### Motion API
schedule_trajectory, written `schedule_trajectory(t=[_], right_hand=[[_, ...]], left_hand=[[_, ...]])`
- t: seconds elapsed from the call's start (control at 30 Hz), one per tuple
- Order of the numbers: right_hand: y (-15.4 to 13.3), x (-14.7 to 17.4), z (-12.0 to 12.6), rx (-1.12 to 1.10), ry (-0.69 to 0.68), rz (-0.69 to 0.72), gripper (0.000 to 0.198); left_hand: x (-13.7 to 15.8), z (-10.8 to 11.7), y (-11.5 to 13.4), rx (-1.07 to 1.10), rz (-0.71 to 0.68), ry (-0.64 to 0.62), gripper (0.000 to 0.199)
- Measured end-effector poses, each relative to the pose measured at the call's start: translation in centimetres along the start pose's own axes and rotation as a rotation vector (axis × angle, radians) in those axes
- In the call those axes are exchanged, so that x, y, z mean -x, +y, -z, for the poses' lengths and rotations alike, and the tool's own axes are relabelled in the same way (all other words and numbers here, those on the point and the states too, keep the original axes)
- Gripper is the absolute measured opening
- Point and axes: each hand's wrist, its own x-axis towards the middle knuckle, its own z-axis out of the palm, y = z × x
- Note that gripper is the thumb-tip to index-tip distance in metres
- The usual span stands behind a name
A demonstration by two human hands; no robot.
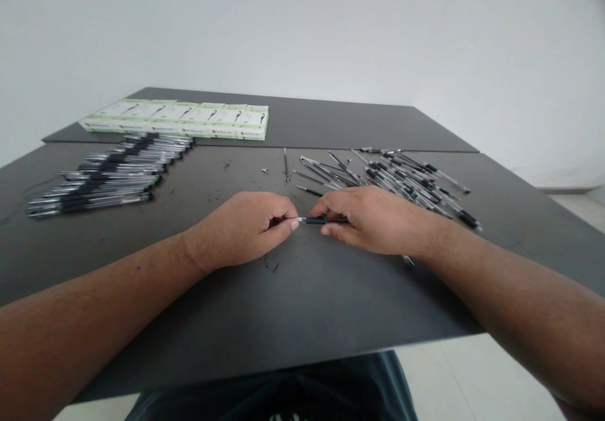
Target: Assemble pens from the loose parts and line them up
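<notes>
Right grip (373,219) (left grip (246,227) too) pinches a pen (314,220).

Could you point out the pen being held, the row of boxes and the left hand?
Pen (316,220): head view, on its dark grip.
Boxes (176,117): head view, on the tops, near the row's middle.
Left hand (243,227): head view, on its back.

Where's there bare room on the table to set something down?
The near table, between the left hand, right hand and front edge; the far table, right of the green-and-white boxes. Crowded: near table's left, with lined-up pens; beyond the right hand, with scattered pen parts.
</notes>
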Motion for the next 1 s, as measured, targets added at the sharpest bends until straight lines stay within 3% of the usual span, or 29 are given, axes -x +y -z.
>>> schedule_trajectory(t=[0.3, 1.0], right_hand=[[-0.22, -0.11, -0.34, 0.034, -0.056, 0.055, 0.030], [-0.21, -0.24, -0.29, 0.009, -0.020, 0.031, 0.030]], left_hand=[[-0.05, -0.20, -0.23, 0.033, -0.002, -0.007, 0.026], [-0.01, -0.26, -0.22, 0.013, -0.004, 0.001, 0.030]])
